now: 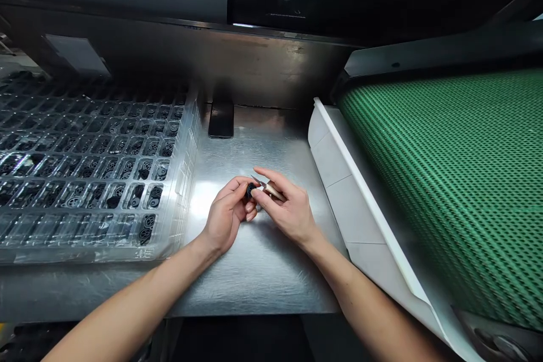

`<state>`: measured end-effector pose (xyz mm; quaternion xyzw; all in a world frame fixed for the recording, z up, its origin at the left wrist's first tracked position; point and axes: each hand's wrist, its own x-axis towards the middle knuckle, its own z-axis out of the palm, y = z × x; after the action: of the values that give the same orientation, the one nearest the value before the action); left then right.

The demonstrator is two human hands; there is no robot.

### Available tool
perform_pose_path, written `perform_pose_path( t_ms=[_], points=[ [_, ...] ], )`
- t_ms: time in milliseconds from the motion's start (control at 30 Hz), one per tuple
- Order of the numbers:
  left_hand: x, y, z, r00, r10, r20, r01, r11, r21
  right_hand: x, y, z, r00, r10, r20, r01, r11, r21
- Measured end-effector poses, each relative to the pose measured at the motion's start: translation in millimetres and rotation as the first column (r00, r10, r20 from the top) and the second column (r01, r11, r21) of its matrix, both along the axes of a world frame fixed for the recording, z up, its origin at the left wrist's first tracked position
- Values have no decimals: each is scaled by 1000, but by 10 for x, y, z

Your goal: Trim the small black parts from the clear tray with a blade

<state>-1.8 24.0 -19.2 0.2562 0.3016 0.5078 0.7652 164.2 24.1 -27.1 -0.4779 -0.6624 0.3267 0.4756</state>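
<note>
A green perforated conveyor belt (458, 181) is filling the right of the frame, sloping down toward a white angled guide panel (356, 192) that is bordering a brushed metal worktable (263, 271). A clear plastic compartment tray (85, 175) is lying along the table's left side, most of its small square pockets holding one small black round part each, while some pockets in the near rows are showing clear. A dark flat block (221, 120) is lying at the table's far edge, well apart from the hands.

Over the middle of the table a person's left hand (227, 215) is pinching a small black round part (250, 189) between thumb and curled fingertips. The right hand (288, 209), touching the left at the fingertips, is closing around a slim metal-tipped tool (268, 188), index finger stretched along it. The tool's long axis is running roughly left to right, its point aimed leftward and slightly away, right above the black part. Nothing is standing between the hands and the tray beside them
</note>
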Motion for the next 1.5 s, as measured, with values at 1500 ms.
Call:
perform_pose_path(
  t_ms=[1500],
  points=[
    [144,142,-401,929,-325,-175,326,945,-20,10,111,34,905,-425,-31,417,898,-142]
  ],
)
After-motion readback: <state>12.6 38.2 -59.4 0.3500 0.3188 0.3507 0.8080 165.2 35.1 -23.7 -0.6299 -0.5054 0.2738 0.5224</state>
